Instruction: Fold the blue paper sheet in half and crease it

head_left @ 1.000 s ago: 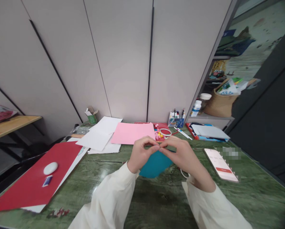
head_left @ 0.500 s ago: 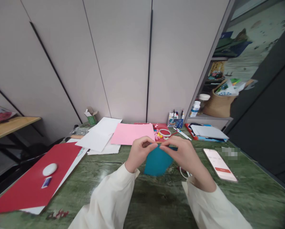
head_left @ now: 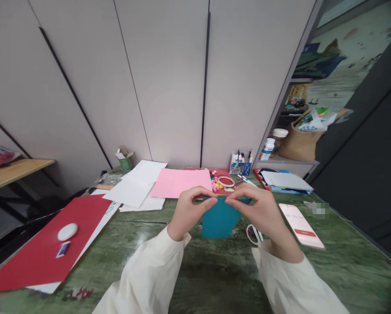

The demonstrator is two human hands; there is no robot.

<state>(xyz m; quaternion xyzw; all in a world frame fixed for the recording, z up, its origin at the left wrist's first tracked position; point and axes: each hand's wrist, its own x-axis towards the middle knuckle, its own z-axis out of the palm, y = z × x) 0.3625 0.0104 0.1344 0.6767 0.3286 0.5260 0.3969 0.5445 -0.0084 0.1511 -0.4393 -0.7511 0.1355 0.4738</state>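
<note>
A teal sheet of paper (head_left: 220, 220) hangs between my hands, raised above the green wood-look table. My left hand (head_left: 191, 208) pinches its top edge between thumb and index finger. Just to the right, my right hand (head_left: 258, 210) pinches the same top edge, with a small gap between the two sets of fingertips. Part of the sheet's upper right is behind my right fingers. White-handled scissors (head_left: 254, 234) lie beneath my right wrist, their far part covered by it.
Pink paper (head_left: 180, 181), white sheets (head_left: 133, 187) and a red tray (head_left: 231, 172) of small pieces lie behind my hands. Red paper (head_left: 51, 248) carrying a white oval object (head_left: 67, 232) is at left. A phone (head_left: 300, 224) rests at right, near a marker box (head_left: 240, 165).
My hands have moved slightly apart along the paper's top edge, the right one shifting rightward. The teal sheet now hangs a little further right and more of the scissors shows.
</note>
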